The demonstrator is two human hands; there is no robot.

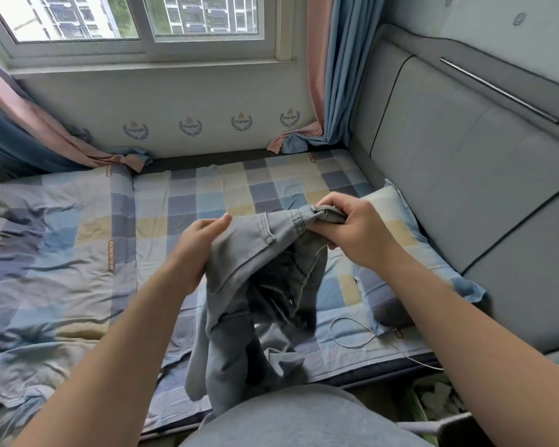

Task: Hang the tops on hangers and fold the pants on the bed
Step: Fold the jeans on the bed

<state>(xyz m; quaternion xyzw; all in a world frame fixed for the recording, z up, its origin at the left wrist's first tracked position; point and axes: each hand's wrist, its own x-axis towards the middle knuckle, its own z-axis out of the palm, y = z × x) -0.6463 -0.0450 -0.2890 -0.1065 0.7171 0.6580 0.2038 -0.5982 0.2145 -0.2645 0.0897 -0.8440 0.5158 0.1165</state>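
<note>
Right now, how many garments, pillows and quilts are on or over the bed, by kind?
jeans: 1
pillow: 1
quilt: 1
Total: 3

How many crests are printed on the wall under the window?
4 crests in a row: first near the left curtain, second, third, fourth near the right curtain. Curtains may hide more.

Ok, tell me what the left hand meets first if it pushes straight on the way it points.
The left hand grips the jeans, so they would move with it; beyond them, probably the checked sheet mid-bed, though depth is unclear.
</note>
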